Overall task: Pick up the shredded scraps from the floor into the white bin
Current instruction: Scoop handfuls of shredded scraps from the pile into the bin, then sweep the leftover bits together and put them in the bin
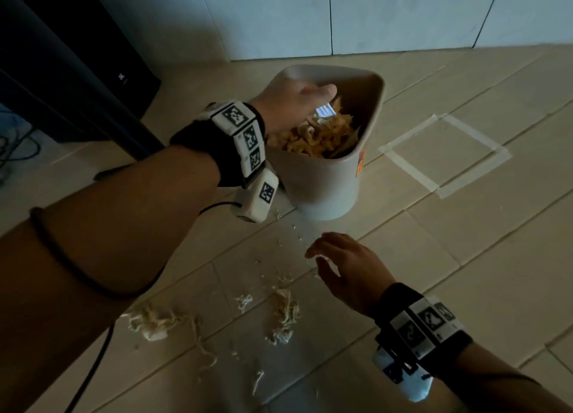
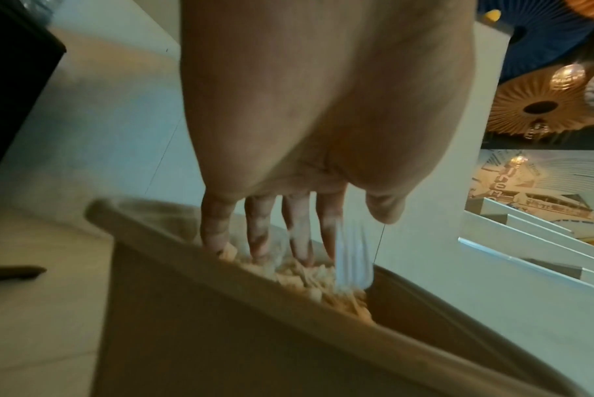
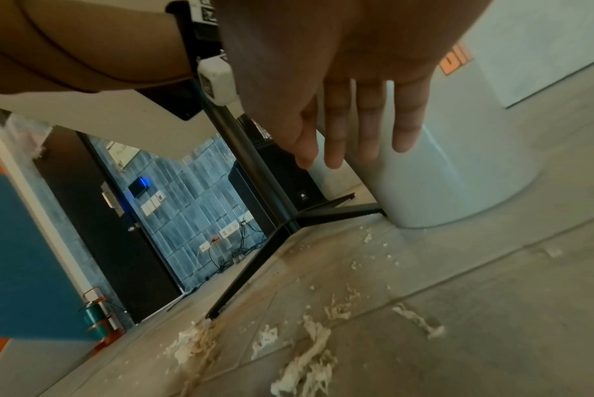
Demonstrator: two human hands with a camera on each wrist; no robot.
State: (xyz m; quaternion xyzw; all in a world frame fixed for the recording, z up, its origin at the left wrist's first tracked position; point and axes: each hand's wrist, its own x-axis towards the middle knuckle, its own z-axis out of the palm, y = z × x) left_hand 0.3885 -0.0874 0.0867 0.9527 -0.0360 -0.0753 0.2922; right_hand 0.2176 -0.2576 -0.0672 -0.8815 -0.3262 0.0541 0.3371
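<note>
Your right hand [image 1: 344, 265], fingers spread and empty, hovers nearest the shredded scraps [image 1: 283, 315], which lie on the floor [image 1: 465, 226] just below it, toward you. Your left hand [image 1: 294, 102], fingers straight, presses scraps inside the white bin [image 1: 325, 183].

The white bin [image 1: 322, 180] stands on the floor [image 1: 465, 257] near the far wall [image 1: 372, 15], its mouth largely taken up by the left hand [image 1: 294, 102] and a heap of scraps [image 1: 322, 136] reaching close to the rim. To the left, a black stand leg [image 3: 254, 271] runs along the floor beside the bin, with a dark speaker [image 1: 93, 56] behind it. Bare tiles lie open to the right, around the tape square [image 1: 443, 152]. The right hand [image 1: 344, 267] hovers over open floor between the bin and the loose scraps on the floor [image 1: 283, 313] nearer the camera.
</note>
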